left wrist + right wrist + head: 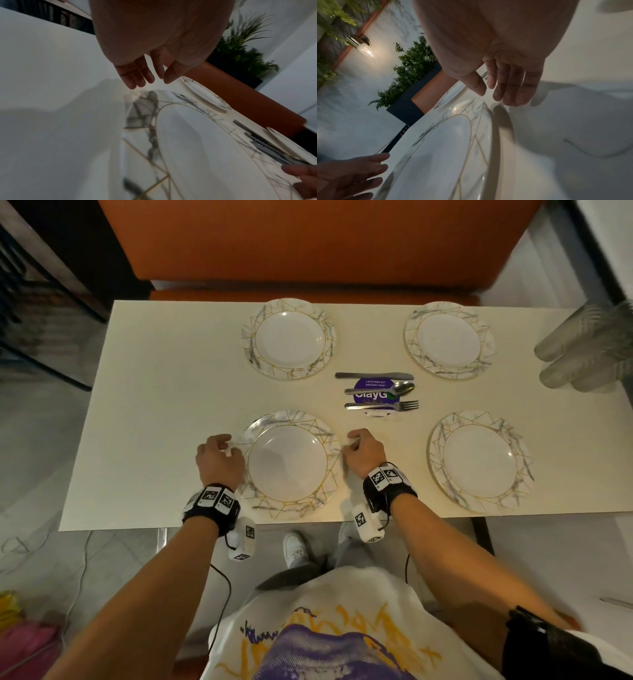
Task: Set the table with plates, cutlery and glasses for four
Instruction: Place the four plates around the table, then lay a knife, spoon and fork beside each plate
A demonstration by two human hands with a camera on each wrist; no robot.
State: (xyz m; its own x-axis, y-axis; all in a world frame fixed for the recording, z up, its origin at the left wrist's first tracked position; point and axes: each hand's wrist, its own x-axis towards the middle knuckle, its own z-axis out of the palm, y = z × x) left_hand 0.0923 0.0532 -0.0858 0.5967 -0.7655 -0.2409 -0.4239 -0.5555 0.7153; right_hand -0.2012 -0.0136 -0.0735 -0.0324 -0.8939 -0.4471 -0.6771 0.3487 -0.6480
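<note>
Plates (pixel 287 462): wrist views show left hand (pixel 137 75) and right hand (pixel 510 83) relaxed, empty, flanking 1.

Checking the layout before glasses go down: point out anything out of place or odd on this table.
The knife, spoon and fork lie bunched mid-table on a purple sticker, beside no plate. The four plates sit flat and undamaged; both hands flank the near-left plate. A gloved hand intrudes at the far right.
</note>
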